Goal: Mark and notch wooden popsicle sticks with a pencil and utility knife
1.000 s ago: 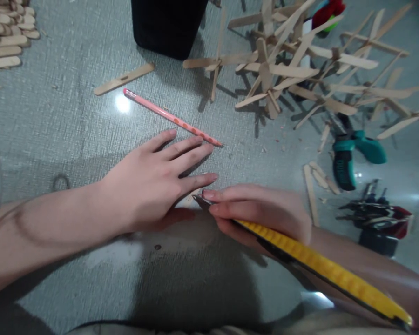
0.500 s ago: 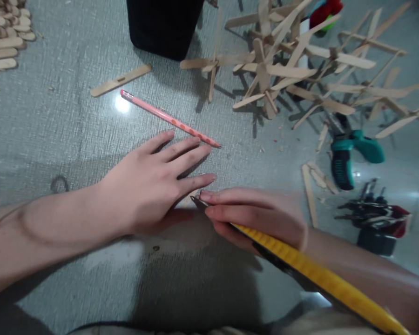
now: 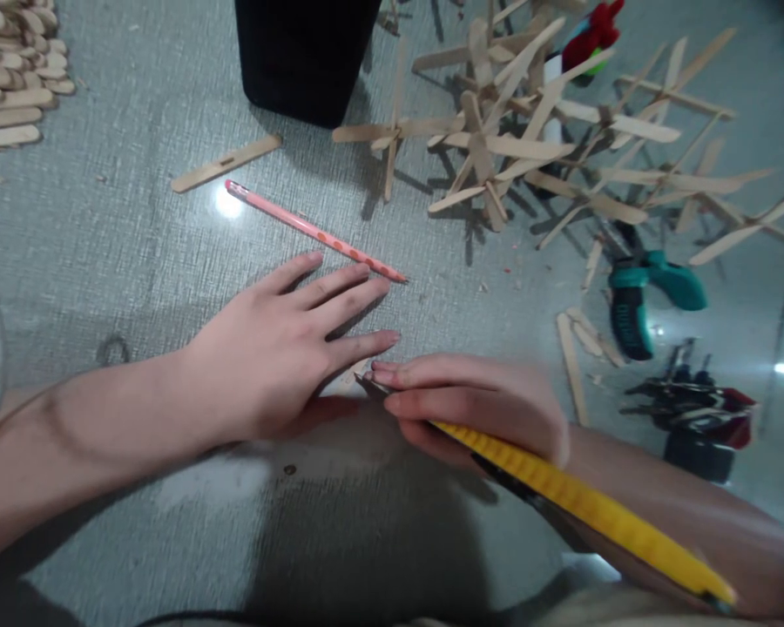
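My left hand lies palm down on the table with its fingers spread, the fingertips close to a pink pencil. A small piece of pale wood shows at the edge of that hand; the rest of it is hidden under the palm, so its kind is unclear. In my right hand is a yellow and black utility knife, closed in the fingers. Its dark blade tip touches or nearly touches the pale wood. A single craft stick with a small slot lies beyond the pencil.
Craft sticks are heaped at the far left. Behind stands a black container. Crossed, slotted-together sticks spread over the back right. Teal-handled pliers, cut stick pieces and a dark tool set lie at the right.
The view has shifted slightly, so everything sits a little lower. The knife tip has moved a very small way at the wood; my left hand stays in place.
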The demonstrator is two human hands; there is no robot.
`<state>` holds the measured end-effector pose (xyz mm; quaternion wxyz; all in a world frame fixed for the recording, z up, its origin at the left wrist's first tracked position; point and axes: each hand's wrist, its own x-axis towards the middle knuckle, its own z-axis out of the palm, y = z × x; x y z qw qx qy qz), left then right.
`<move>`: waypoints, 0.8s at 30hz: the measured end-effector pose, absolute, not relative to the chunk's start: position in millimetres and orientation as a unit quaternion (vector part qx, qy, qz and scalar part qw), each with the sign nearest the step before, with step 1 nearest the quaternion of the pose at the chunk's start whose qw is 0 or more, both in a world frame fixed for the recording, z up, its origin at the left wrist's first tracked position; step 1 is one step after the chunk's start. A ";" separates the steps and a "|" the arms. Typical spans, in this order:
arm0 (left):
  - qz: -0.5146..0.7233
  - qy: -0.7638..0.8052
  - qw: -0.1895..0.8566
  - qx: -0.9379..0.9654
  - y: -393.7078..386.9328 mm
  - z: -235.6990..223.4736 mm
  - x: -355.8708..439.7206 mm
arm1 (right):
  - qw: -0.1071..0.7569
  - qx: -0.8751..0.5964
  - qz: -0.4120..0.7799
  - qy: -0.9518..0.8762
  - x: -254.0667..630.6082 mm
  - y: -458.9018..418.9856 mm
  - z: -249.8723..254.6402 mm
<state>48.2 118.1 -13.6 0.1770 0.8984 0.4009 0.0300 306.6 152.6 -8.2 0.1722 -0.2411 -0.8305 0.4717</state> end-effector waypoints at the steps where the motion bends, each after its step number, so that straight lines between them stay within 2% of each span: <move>1: 0.038 0.398 0.172 0.900 117.8 -14.6 48.0 | 0.186 -0.225 0.459 -0.839 305.4 154.9 -7.3; 7: 0.086 0.387 0.154 0.905 117.6 -20.4 46.9 | 0.252 -0.215 0.405 -0.852 295.1 158.4 -3.9; 13: 0.082 0.391 0.165 0.902 118.3 -19.7 47.3 | 0.203 -0.206 0.385 -0.876 299.1 155.3 -9.6; 24: 0.080 0.394 0.169 0.900 117.5 -21.2 48.3 | 0.213 -0.184 0.376 -0.883 299.9 158.5 -10.5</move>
